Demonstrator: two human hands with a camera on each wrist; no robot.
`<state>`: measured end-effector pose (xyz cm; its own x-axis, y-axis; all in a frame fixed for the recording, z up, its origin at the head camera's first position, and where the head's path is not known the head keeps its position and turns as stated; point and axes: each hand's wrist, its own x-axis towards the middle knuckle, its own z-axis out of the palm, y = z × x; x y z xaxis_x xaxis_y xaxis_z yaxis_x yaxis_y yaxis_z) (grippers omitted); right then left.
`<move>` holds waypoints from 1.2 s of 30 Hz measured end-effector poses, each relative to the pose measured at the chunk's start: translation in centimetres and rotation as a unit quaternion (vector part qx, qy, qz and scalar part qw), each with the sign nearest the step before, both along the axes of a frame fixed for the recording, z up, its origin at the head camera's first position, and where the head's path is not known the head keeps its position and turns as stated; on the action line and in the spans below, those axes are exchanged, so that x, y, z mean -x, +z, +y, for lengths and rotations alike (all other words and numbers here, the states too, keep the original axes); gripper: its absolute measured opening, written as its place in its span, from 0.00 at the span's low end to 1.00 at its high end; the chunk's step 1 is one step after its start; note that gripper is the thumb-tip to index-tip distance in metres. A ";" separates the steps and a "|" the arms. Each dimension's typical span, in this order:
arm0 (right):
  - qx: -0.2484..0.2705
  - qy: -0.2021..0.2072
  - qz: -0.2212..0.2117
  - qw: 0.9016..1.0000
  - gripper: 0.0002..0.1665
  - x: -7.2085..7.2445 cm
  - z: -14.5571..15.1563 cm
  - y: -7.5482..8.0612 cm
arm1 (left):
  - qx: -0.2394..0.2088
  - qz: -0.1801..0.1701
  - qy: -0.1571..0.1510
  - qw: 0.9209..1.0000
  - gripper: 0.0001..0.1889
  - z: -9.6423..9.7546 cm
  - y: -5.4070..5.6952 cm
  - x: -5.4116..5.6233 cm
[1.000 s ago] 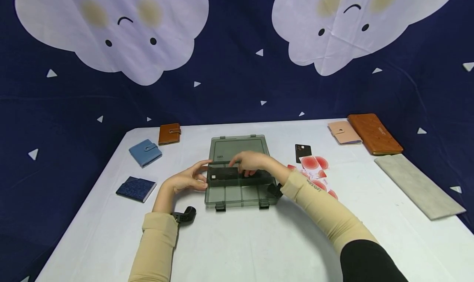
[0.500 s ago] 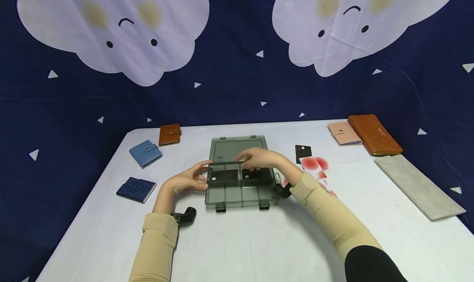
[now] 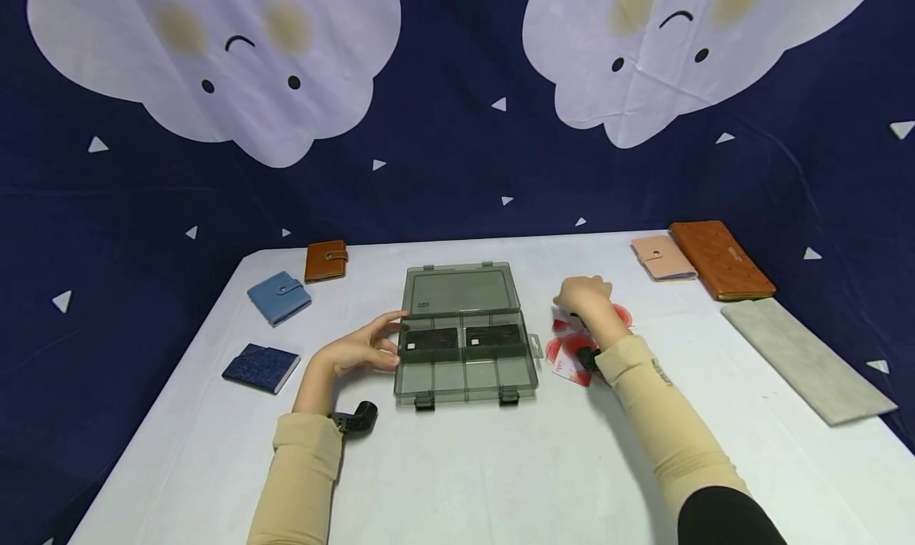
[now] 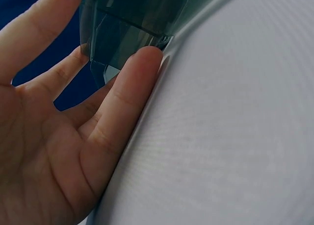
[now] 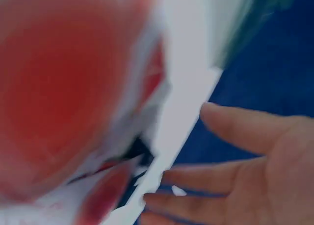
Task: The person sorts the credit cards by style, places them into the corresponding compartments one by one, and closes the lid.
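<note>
Two black cards (image 3: 432, 338) lie in the open green box (image 3: 429, 380), the left hand (image 3: 364, 346) touching its side, fingers spread. The right hand (image 3: 584, 295), thumb and fingers apart, is at the red-and-white cards (image 3: 570, 365), likely to fetch one, calling for a pinch

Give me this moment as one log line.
left hand: touching box, left side | right hand: near red-and-white cards, no hold visible | lid: open | black cards: two, inside box

— Box (image 3: 431, 380)?
— Translucent grey-green; inner cards (image 3: 431, 339), black.
— Loose cards (image 3: 574, 368)?
— White, red-circle pattern.
— Left-side wallets (image 3: 279, 298)?
— Brown, light blue, navy.
— Backdrop (image 3: 429, 203)?
— Navy, white clouds (image 3: 214, 76) and triangles (image 3: 499, 104).
</note>
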<state>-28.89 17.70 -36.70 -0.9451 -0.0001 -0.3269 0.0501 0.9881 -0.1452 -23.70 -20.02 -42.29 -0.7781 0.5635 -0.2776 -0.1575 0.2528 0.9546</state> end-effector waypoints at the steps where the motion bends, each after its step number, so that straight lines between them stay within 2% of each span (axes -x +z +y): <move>1: -0.023 -0.023 -0.018 0.999 0.21 0.1 0.2 -0.2 | 0.000 0.001 -0.001 1.000 0.49 0.0 0.0 0.0; 3: -0.046 -0.046 -0.038 0.997 0.20 0.2 0.5 -0.7 | 0.000 0.001 -0.002 1.000 0.49 0.0 0.0 0.0; 5: -0.044 -0.048 -0.043 0.997 0.20 0.4 0.7 -1.0 | 0.000 0.001 -0.002 1.000 0.48 -0.1 0.0 0.0; 8: -0.011 -0.005 -0.030 0.999 0.23 0.7 0.8 -1.3 | -0.002 0.000 -0.001 1.000 0.48 -0.1 0.1 0.0; 11: 0.056 0.052 -0.016 0.997 0.28 1.4 1.4 -1.8 | -0.002 0.000 -0.001 1.000 0.48 -0.1 0.1 0.0; 14: 0.090 0.070 0.001 0.993 0.34 2.0 1.9 -2.1 | -0.003 -0.002 0.000 1.000 0.48 -0.1 0.1 -0.1; 19: 0.073 0.015 0.006 0.997 0.40 2.3 2.0 -2.0 | -0.005 -0.004 -0.001 1.000 0.49 -0.1 0.1 -0.1; 22: 0.088 -0.004 -0.006 0.996 0.41 2.8 2.3 -2.1 | -0.002 -0.002 0.000 1.000 0.49 -0.1 0.1 -0.1; 26: 0.106 -0.016 -0.025 0.994 0.41 3.3 2.8 -2.3 | 0.000 0.000 0.002 1.000 0.48 0.0 0.1 -0.1; 30: 0.117 -0.021 -0.022 0.993 0.37 3.4 3.1 -2.3 | -0.003 -0.005 0.002 1.000 0.49 0.1 0.1 -0.1; 34: 0.158 -0.027 0.003 0.987 0.30 3.3 3.2 -2.3 | -0.003 -0.006 0.006 1.000 0.49 0.1 0.0 -0.1; 36: 0.216 -0.023 0.019 0.976 0.26 3.7 3.4 -2.9 | -0.002 -0.005 0.007 1.000 0.49 0.1 0.0 0.0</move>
